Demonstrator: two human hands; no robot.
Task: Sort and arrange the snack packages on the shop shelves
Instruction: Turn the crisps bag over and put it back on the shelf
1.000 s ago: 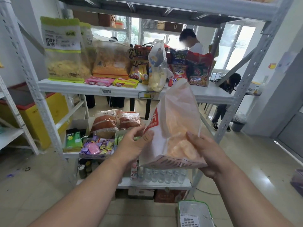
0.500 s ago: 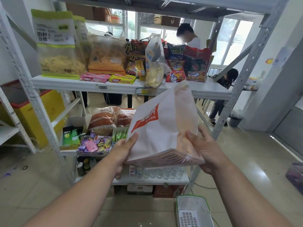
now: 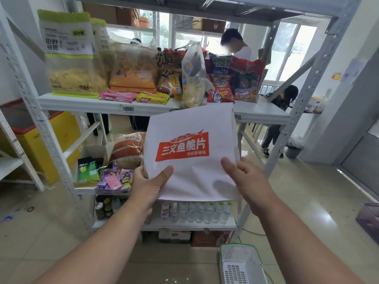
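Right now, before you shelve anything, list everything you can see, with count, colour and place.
white snack bag: one, white with orange label, held in front of the shelves
green-topped cereal bags: two, clear and green, upper shelf left
orange bag: one, upper shelf, right of the cereal
wafer packs: two, pink and yellow, upper shelf front
chip bags: several, red, blue and orange, upper shelf right
bread bags: brown, lower shelf
candy box: purple, lower shelf
water bottles: a clear row, bottom shelf
basket: one, white and green, floor
bystanders: two, behind the shelves
left hand: grip on the bag's lower left
right hand: at the bag's lower right
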